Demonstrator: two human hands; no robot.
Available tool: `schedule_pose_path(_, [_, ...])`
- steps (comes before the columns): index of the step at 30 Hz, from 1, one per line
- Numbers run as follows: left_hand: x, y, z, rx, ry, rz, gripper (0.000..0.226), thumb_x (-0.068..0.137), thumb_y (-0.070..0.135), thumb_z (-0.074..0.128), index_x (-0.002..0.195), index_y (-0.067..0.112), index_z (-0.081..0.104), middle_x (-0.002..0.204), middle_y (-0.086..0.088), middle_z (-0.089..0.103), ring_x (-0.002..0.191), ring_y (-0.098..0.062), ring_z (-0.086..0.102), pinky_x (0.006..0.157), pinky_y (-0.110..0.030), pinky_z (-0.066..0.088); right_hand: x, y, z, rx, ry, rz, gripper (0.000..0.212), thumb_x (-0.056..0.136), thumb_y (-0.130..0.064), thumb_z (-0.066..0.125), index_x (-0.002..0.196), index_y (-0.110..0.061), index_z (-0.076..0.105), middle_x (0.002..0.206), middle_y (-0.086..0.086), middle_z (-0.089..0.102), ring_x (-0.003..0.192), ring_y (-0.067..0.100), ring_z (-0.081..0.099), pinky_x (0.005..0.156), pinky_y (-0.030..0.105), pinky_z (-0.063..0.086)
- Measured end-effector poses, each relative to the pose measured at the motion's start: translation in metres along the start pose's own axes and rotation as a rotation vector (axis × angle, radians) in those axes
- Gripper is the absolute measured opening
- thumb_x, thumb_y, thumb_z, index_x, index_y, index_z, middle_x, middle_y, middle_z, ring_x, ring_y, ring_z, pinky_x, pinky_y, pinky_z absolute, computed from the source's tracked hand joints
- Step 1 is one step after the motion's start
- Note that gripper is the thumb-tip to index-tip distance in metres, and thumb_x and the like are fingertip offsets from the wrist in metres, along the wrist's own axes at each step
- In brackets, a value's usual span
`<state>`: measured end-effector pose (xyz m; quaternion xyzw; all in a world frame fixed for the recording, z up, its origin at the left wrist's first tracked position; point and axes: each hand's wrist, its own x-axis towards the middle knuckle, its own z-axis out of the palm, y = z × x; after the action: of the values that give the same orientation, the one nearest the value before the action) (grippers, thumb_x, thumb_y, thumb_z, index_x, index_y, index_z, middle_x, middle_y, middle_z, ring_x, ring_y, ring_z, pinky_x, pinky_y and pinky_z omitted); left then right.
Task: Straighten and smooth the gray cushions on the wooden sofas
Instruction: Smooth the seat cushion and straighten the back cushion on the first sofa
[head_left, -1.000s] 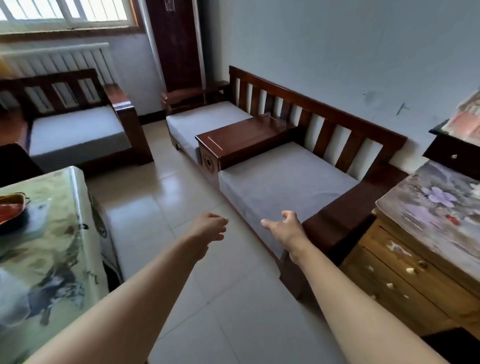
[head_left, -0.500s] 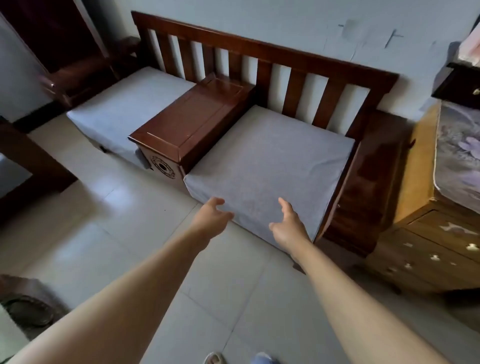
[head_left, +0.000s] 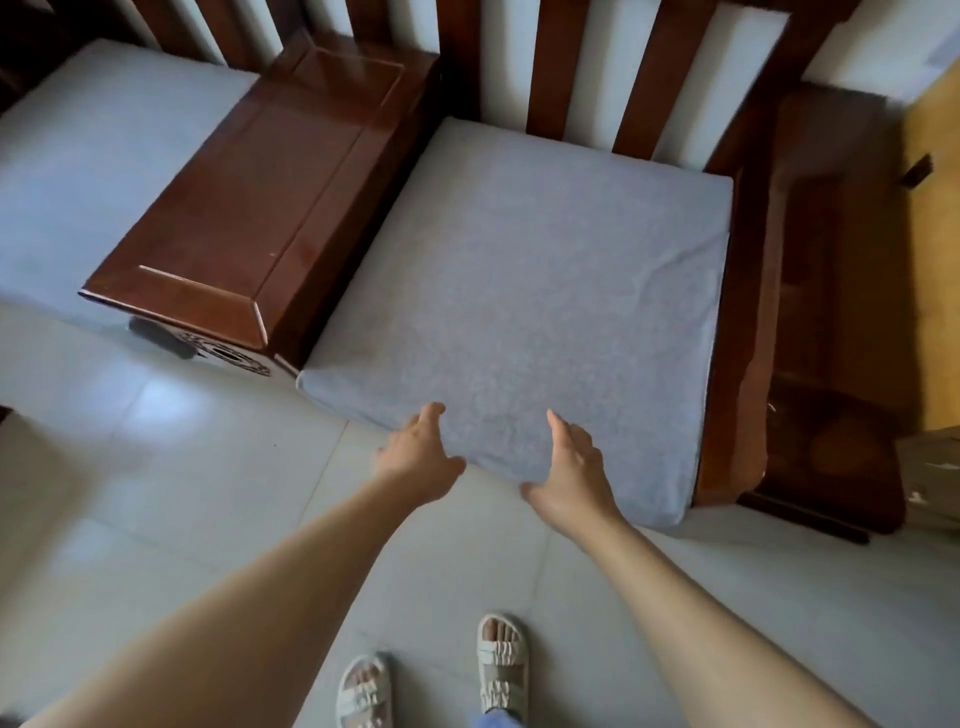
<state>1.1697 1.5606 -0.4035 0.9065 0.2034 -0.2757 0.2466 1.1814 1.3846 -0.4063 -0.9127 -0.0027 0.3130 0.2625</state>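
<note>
A gray cushion lies on the right seat of a dark wooden sofa with a slatted back. A few creases run along its right side. My left hand reaches the cushion's front edge with the fingers relaxed and spread, the thumb pointing up over the fabric. My right hand is at the same front edge a little to the right, also open, fingers extended over the cushion's corner fold. Neither hand grips the fabric. A second gray cushion covers the left seat.
A wooden box-shaped armrest console divides the two seats. A dark wooden side stand and a yellow wooden cabinet stand to the right. My sandalled feet are on the pale tiled floor.
I have stepped closer and the view has tilted down over the right cushion. Both hands have moved forward from above the floor to the cushion's front edge.
</note>
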Motion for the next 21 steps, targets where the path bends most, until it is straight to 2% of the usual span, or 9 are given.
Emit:
schedule_pose_path(5, [0.087, -0.034, 0.036, 0.278, -0.006, 0.173, 0.083, 0.085, 0.03, 0.065, 0.15, 0.029, 0.013, 0.155, 0.001, 0.02, 0.137, -0.025, 0.029, 0.111, -0.05, 0.027, 0.066, 0.013, 0.058, -0.151, 0.028, 0.047, 0.094, 0.084, -0.018, 0.063, 0.153, -0.021, -0.002, 0.159, 0.006, 0.003, 0.144, 0.029, 0.009, 0.114, 0.037, 0.023])
schedule_pose_path(10, [0.15, -0.07, 0.06, 0.535, 0.002, 0.313, 0.093, 0.085, 0.03, 0.067, 0.151, 0.032, 0.0, 0.159, -0.006, -0.008, 0.146, -0.03, -0.002, 0.115, -0.053, 0.011, 0.119, 0.021, 0.112, -0.29, 0.088, 0.062, 0.101, 0.082, -0.015, 0.064, 0.152, -0.024, -0.009, 0.158, 0.01, -0.001, 0.144, 0.031, 0.007, 0.113, 0.038, 0.022])
schedule_pose_path(13, [0.178, -0.093, 0.072, 0.645, 0.005, 0.361, 0.101, 0.083, 0.033, 0.069, 0.15, 0.033, -0.007, 0.156, -0.009, -0.022, 0.144, -0.035, -0.012, 0.114, -0.054, 0.008, 0.142, 0.027, 0.14, -0.409, 0.133, 0.099, 0.108, 0.08, -0.02, 0.068, 0.15, -0.027, -0.013, 0.156, 0.016, -0.018, 0.145, 0.036, -0.008, 0.116, 0.041, 0.012])
schedule_pose_path(16, [0.2, -0.111, 0.086, 0.712, 0.123, 0.477, 0.11, 0.081, 0.033, 0.07, 0.146, 0.035, -0.02, 0.15, -0.014, -0.031, 0.141, -0.039, -0.016, 0.114, -0.054, 0.011, 0.164, 0.036, 0.164, -0.536, 0.235, 0.115, 0.118, 0.074, -0.03, 0.074, 0.148, -0.028, -0.018, 0.152, 0.02, -0.027, 0.142, 0.042, -0.016, 0.116, 0.048, 0.007])
schedule_pose_path(17, [0.208, -0.114, 0.092, 0.723, 0.157, 0.502, 0.111, 0.082, 0.032, 0.068, 0.145, 0.035, -0.023, 0.149, -0.015, -0.032, 0.141, -0.04, -0.017, 0.113, -0.054, 0.009, 0.172, 0.04, 0.171, -0.577, 0.286, 0.113, 0.121, 0.071, -0.033, 0.077, 0.147, -0.027, -0.017, 0.152, 0.022, -0.023, 0.141, 0.044, -0.013, 0.115, 0.052, 0.008])
schedule_pose_path(19, [0.219, -0.118, 0.1, 0.754, 0.221, 0.537, 0.107, 0.084, 0.029, 0.065, 0.143, 0.034, -0.024, 0.149, -0.018, -0.027, 0.139, -0.043, -0.013, 0.112, -0.055, 0.007, 0.189, 0.05, 0.182, -0.641, 0.438, 0.088, 0.119, 0.061, -0.031, 0.084, 0.148, -0.024, 0.003, 0.152, 0.027, 0.002, 0.139, 0.047, 0.007, 0.111, 0.059, 0.018])
schedule_pose_path(21, [0.227, -0.121, 0.105, 0.759, 0.328, 0.621, 0.102, 0.075, 0.019, 0.069, 0.144, 0.029, -0.005, 0.147, -0.021, -0.003, 0.134, -0.044, 0.006, 0.111, -0.054, 0.016, 0.2, 0.061, 0.191, -0.666, 0.621, 0.012, 0.098, 0.061, -0.018, 0.084, 0.142, -0.018, 0.028, 0.141, 0.029, 0.029, 0.128, 0.048, 0.031, 0.101, 0.059, 0.035])
